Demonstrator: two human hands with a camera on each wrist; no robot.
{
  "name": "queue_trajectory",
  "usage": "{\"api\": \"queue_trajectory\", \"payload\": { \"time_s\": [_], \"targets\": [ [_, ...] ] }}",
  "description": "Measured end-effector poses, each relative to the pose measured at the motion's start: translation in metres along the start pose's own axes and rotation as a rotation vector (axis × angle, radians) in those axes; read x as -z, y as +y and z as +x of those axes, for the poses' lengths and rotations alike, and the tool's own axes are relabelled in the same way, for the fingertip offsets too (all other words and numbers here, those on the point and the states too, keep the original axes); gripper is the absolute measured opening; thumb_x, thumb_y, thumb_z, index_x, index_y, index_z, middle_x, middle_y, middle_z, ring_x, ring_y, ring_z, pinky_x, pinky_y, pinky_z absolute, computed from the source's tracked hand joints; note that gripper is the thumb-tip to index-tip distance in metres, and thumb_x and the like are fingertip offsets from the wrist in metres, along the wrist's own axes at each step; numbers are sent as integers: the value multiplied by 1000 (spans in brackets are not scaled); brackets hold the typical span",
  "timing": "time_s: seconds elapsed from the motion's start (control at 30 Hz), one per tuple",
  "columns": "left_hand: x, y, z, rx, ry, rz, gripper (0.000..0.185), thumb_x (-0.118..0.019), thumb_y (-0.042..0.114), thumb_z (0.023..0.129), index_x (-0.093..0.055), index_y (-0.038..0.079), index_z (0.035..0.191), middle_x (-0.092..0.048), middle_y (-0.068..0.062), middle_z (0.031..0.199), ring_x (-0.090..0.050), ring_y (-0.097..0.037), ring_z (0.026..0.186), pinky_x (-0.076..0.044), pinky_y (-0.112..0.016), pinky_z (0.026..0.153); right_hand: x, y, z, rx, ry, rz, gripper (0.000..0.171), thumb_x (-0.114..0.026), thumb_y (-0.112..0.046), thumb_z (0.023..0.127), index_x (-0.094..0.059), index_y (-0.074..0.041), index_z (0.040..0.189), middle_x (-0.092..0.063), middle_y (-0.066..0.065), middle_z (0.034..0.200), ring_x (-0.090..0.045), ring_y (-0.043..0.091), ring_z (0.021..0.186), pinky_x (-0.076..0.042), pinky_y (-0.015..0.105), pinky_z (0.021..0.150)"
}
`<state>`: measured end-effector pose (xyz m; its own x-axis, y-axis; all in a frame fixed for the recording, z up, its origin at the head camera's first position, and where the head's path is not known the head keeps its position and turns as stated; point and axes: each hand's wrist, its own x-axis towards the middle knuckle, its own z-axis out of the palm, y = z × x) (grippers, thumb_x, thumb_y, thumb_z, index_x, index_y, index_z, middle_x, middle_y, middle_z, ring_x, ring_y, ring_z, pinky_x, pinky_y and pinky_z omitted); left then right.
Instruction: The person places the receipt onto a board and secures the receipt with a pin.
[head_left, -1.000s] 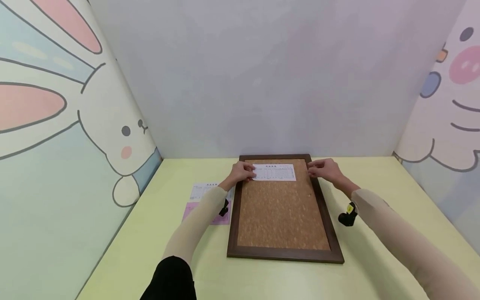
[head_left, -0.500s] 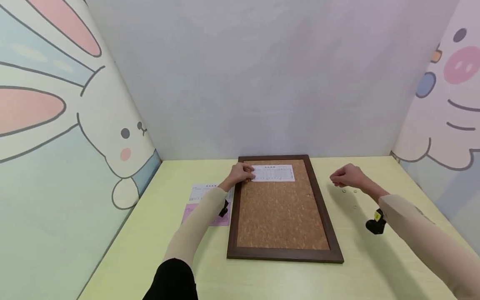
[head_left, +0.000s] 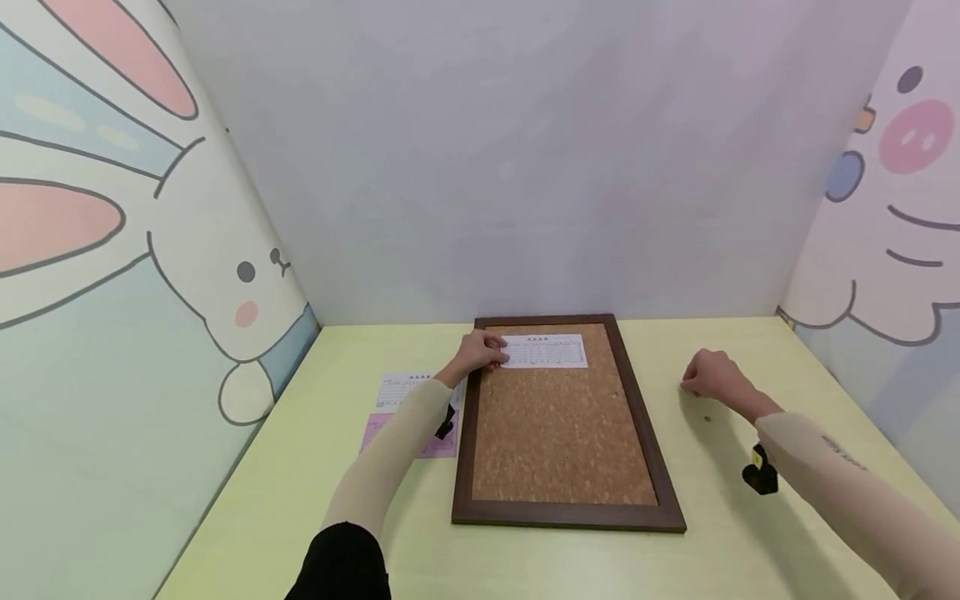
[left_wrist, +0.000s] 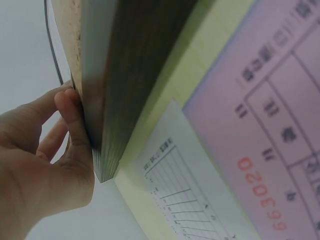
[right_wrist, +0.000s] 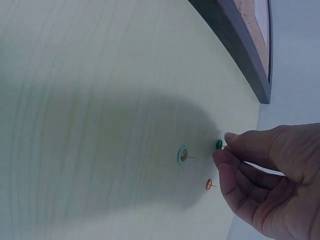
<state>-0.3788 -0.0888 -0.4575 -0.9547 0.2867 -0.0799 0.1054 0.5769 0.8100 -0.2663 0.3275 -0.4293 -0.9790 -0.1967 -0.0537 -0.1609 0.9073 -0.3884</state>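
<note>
A framed cork board (head_left: 558, 433) lies flat on the yellow-green table (head_left: 300, 467), its short top edge towards the back wall. A white printed slip (head_left: 545, 351) lies across the board's far end, near the top edge of the frame. The person's left hand (head_left: 476, 353) rests at the board's far left corner; its fingers (left_wrist: 70, 120) lie together against the frame's outer edge, and the head view shows the fingertips on the left end of the slip. To the left of the board, on the table, lie a white form (head_left: 408, 388) and a pink form (head_left: 408, 433), the white one farther back and overlapping the pink one. The right hand (head_left: 712, 377) is on the table to the right of the board, well apart from it, fingers curled. In the wrist view its thumb and forefinger pinch a green push pin (right_wrist: 219, 145). Just beside it lie a blue-rimmed pin (right_wrist: 183, 155) and an orange pin (right_wrist: 209, 185), both loose on the table.
</note>
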Motion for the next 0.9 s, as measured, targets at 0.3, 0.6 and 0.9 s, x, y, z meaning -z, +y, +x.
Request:
{"api": "queue_trajectory", "payload": {
  "time_s": [0.3, 0.6, 0.9],
  "targets": [
    [-2, -1, 3, 8, -7, 19, 30, -76, 13, 92, -72, -1, 118, -62, -3, 81, -55, -5, 58, -47, -14, 53, -8, 2, 2, -16, 44, -37, 33, -62, 1, 86, -64, -6, 54, -41, -11, 45, -33, 8, 48, -32, 26, 51],
    [-2, -4, 8, 30, -3, 10, 31, -78, 14, 91, -72, 0, 117, -63, -3, 80, -55, -6, 58, -48, -15, 53, -11, -14, 19, 67, 63, 46, 21, -60, -1, 96, -74, 9, 84, -68, 10, 64, -55, 13, 53, -44, 28, 53],
    [-1, -5, 7, 21, -18, 15, 31, -77, 15, 91, -72, 1, 118, -62, -3, 83, -55, -5, 57, -49, -14, 54, -37, -66, 64, 169, 101, 201, 17, -62, -7, 100, -72, 6, 96, -71, 14, 76, -62, 16, 62, -49, 28, 57]
  ]
}}
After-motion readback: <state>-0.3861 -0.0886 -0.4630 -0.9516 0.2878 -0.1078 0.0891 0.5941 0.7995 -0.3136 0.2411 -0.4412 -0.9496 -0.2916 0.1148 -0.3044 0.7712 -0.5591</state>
